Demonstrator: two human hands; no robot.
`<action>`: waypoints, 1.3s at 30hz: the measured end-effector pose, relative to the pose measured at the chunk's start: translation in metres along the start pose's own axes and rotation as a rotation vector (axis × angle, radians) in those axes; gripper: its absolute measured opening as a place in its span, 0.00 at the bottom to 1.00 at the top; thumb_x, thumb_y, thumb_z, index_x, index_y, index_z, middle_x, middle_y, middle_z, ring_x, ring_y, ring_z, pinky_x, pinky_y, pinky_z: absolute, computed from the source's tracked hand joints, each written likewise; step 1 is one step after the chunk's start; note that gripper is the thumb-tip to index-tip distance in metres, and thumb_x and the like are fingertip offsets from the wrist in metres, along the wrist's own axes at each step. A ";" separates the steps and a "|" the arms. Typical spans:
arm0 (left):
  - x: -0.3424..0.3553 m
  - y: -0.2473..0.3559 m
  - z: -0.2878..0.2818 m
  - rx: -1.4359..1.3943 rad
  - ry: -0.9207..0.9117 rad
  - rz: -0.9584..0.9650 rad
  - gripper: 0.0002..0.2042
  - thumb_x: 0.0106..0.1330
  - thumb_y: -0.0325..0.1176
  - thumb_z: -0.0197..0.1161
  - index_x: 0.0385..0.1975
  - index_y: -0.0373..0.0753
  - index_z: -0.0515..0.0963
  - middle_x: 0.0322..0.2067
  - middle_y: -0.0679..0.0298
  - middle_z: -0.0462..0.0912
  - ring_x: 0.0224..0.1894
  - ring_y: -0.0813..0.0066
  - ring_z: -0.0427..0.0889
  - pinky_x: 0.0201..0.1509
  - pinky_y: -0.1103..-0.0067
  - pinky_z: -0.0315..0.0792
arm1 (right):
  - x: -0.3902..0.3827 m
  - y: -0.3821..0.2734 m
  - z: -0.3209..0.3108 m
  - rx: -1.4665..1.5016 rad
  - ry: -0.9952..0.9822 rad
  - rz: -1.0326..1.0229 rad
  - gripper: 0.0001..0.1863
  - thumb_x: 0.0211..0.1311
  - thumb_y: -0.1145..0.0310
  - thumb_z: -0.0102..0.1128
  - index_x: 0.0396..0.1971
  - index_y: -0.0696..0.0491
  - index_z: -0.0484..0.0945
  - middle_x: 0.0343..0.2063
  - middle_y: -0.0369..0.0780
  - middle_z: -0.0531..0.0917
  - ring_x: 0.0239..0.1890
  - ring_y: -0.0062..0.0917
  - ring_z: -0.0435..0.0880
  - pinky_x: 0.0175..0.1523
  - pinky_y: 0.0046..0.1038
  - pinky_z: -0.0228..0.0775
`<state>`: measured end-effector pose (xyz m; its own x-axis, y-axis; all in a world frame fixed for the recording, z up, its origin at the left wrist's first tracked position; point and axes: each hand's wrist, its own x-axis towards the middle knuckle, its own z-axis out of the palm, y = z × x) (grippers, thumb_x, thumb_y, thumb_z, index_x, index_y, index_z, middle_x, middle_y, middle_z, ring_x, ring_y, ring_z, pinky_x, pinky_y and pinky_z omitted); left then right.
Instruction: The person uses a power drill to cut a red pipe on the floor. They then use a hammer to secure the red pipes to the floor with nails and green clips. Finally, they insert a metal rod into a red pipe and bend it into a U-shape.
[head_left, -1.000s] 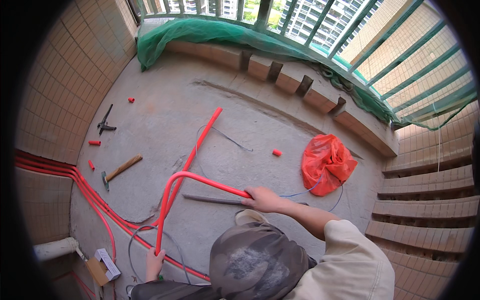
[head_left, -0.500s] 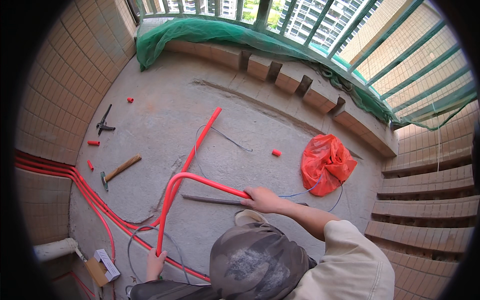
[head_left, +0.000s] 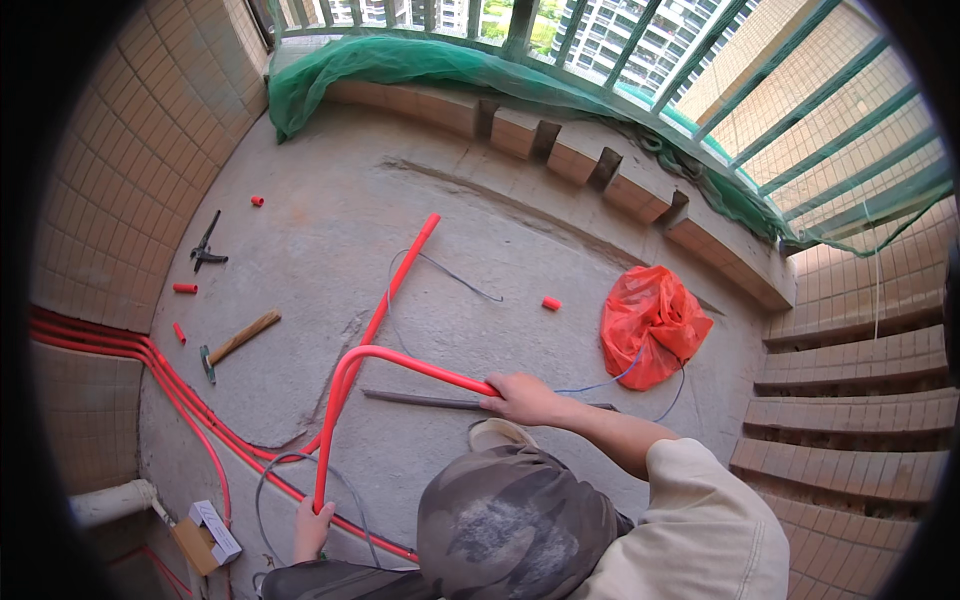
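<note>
Both my hands are closed round one bent red conduit pipe [head_left: 388, 353], whose bend lies between them. My left hand [head_left: 311, 528] grips its lower end close to my knee. Farther right, my right hand [head_left: 525, 400] holds the other end, with the arm stretched out to the right. Behind the bent pipe, a second red pipe [head_left: 398, 280] runs along the floor toward the far side. A long dark bar [head_left: 425, 401] lies on the floor, passing under my right hand. A grey wire [head_left: 350, 490] loops near my left hand.
Left, a hammer [head_left: 243, 338], black pipe cutter or pliers-like tool [head_left: 206, 245] and several short red pipe pieces [head_left: 185, 288] lie about. Red pipes [head_left: 200, 405] run from the wall. An orange-red bag [head_left: 650, 330] sits right, a small open box [head_left: 207, 538] near left. Green netting [head_left: 400, 65] lines the railing.
My hands and the bent pipe stay almost where they were. The whole view has shifted very slightly; nothing has been picked up or let go.
</note>
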<state>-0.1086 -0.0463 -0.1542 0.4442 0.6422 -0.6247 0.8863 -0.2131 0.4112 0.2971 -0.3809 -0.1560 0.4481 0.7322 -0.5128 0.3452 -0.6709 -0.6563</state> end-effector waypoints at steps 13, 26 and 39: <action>0.005 -0.029 0.015 -0.125 -0.003 0.008 0.14 0.64 0.38 0.67 0.32 0.32 0.76 0.20 0.60 0.76 0.24 0.70 0.75 0.30 0.70 0.69 | 0.009 0.002 0.003 0.035 -0.053 -0.003 0.21 0.68 0.53 0.59 0.47 0.56 0.75 0.37 0.52 0.83 0.44 0.48 0.82 0.48 0.46 0.71; -0.044 0.026 0.013 -0.056 0.236 0.050 0.20 0.74 0.50 0.56 0.35 0.34 0.72 0.27 0.46 0.78 0.34 0.43 0.79 0.38 0.60 0.70 | 0.016 -0.007 0.000 0.187 -0.070 -0.016 0.18 0.73 0.59 0.56 0.49 0.60 0.75 0.28 0.46 0.80 0.31 0.33 0.80 0.41 0.34 0.72; -0.061 0.005 0.020 0.304 0.341 0.185 0.19 0.73 0.49 0.56 0.31 0.37 0.73 0.24 0.45 0.81 0.30 0.37 0.80 0.33 0.50 0.71 | 0.045 -0.014 -0.017 0.169 0.004 -0.272 0.17 0.76 0.61 0.54 0.50 0.60 0.79 0.18 0.42 0.74 0.22 0.23 0.75 0.31 0.30 0.67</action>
<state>-0.1289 -0.1007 -0.1275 0.5748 0.7668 -0.2856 0.8171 -0.5192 0.2504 0.3261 -0.3407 -0.1602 0.3612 0.8815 -0.3041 0.3112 -0.4213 -0.8518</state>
